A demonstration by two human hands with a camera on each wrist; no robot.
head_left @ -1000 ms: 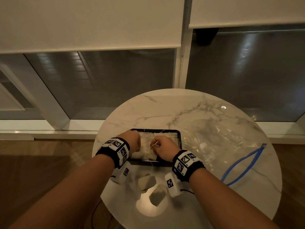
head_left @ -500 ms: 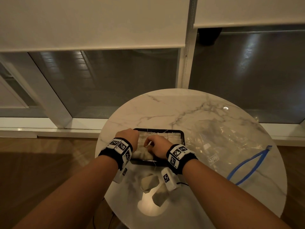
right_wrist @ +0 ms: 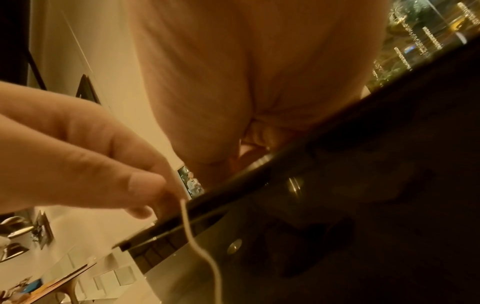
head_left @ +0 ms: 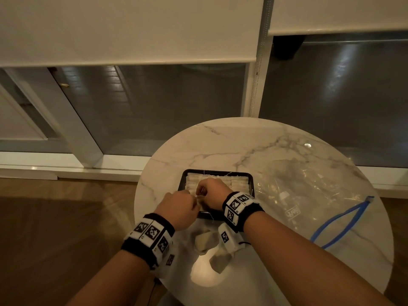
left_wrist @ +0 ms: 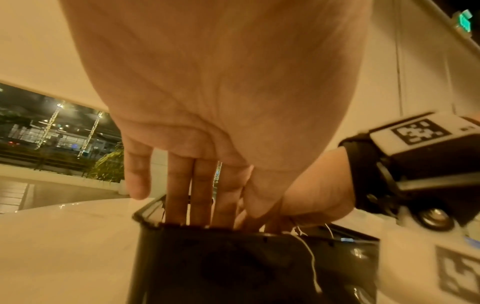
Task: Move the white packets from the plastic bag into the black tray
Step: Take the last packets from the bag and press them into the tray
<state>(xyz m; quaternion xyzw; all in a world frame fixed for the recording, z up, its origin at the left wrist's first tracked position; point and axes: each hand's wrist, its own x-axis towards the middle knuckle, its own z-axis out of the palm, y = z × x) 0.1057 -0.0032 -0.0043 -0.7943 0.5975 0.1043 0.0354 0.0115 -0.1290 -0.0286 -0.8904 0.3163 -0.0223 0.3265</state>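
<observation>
The black tray (head_left: 250, 180) sits mid-table with several white packets (head_left: 238, 182) laid in it, thin strings sticking out. Both hands meet over its near left corner. My left hand (head_left: 189, 202) pinches a white string (right_wrist: 191, 232) between thumb and finger; the string dangles over the tray's front wall (left_wrist: 221, 257). My right hand (head_left: 209, 192) is curled over the tray, fingers closed on a small white packet that is mostly hidden. The clear plastic bag (head_left: 309, 191) lies flat to the right of the tray.
The round marble table (head_left: 242, 146) ends close to the tray's left side and near my wrists. The bag's blue zip strip (head_left: 344, 221) loops at the right. Windows and a wall stand behind the table; wooden floor lies below on the left.
My left hand has drawn back from inside the tray toward its near left corner. The right hand shifted left to meet it. The string now runs between them.
</observation>
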